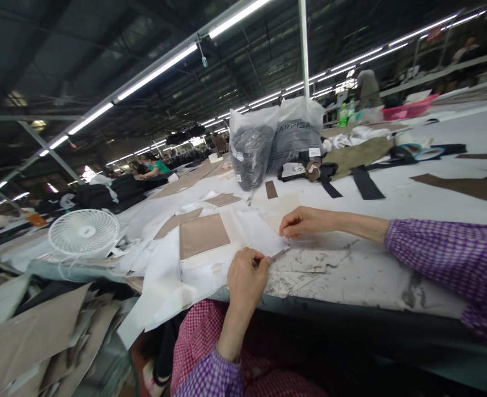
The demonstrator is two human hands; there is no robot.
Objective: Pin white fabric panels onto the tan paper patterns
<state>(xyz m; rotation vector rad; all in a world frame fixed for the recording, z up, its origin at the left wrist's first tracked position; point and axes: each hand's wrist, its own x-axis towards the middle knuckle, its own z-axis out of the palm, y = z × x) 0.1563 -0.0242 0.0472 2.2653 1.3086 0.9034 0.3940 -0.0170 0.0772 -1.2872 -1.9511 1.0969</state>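
Note:
My left hand [247, 278] is closed in a pinch at the table's front edge. From its fingertips a narrow grey strip [279, 254] runs to the right; its kind is unclear. Just beyond, my right hand [303, 221] bends over the table with thumb and fingers pressed together. Whatever lies between those fingertips is too small to make out. White sheet material [257, 227] spreads between the hands and to their left. On it lies a tan fabric panel [204, 236] with a pale border, left of both hands.
A white fan [84, 231] stands at the left. Plastic bags of dark goods [253, 149] sit behind, near dark fabric strips [367, 183] and an olive cloth [357, 157]. Tan panels [32, 331] are stacked low left. A pink basin [408, 108] and other people are farther back.

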